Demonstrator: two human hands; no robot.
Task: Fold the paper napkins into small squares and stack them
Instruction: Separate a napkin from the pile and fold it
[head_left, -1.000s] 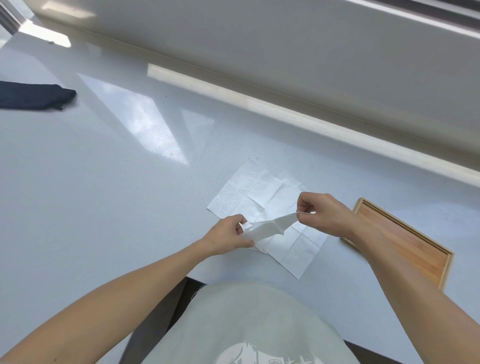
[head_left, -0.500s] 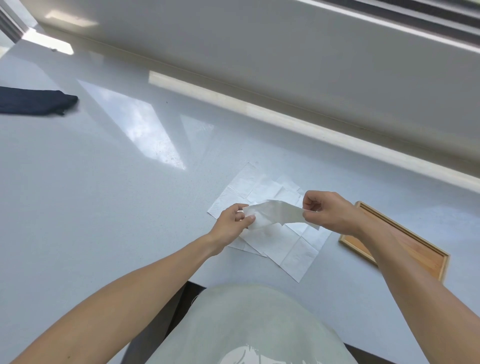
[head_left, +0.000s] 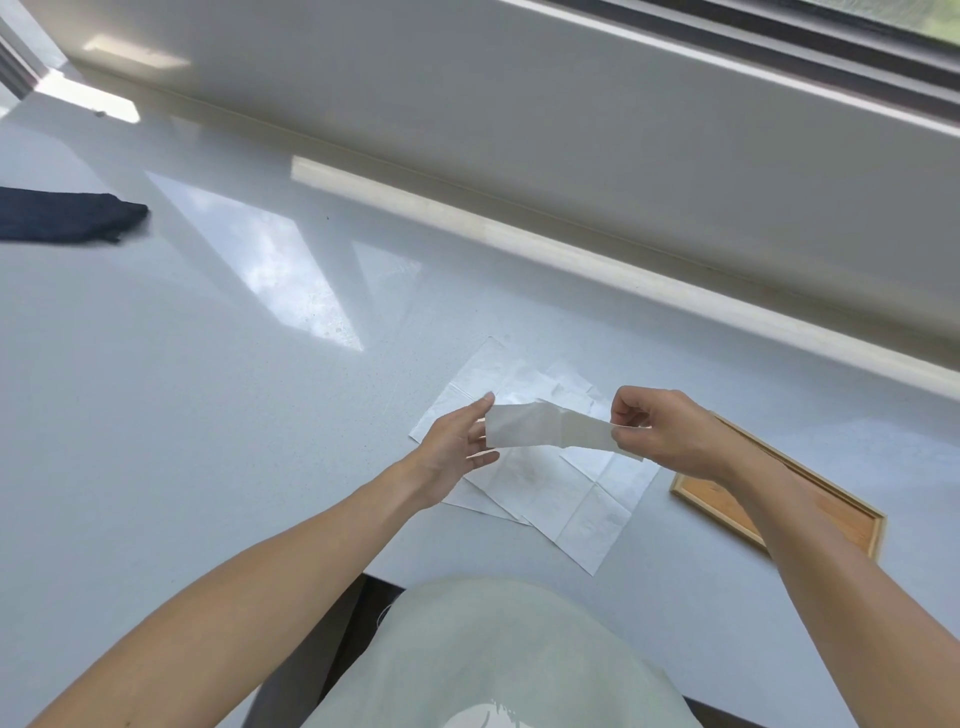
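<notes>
A white paper napkin (head_left: 540, 427), folded into a long strip, hangs in the air above the white counter. My right hand (head_left: 670, 434) pinches its right end between thumb and fingers. My left hand (head_left: 457, 447) is at the strip's left end with fingers spread, thumb below and fingertips at the edge; the grip there looks loose. Under both hands a few unfolded white napkins (head_left: 576, 499) lie flat and overlapping on the counter, creased into squares.
A shallow wooden tray (head_left: 852, 514) lies on the counter to the right, partly behind my right forearm. A dark cloth (head_left: 62, 215) rests at the far left. A window ledge and wall run along the back. The counter's near edge is just in front of my body.
The held napkin has been drawn out from a crumpled fold into a flat strip. My hands have moved apart and lifted a little, and my left fingers have spread.
</notes>
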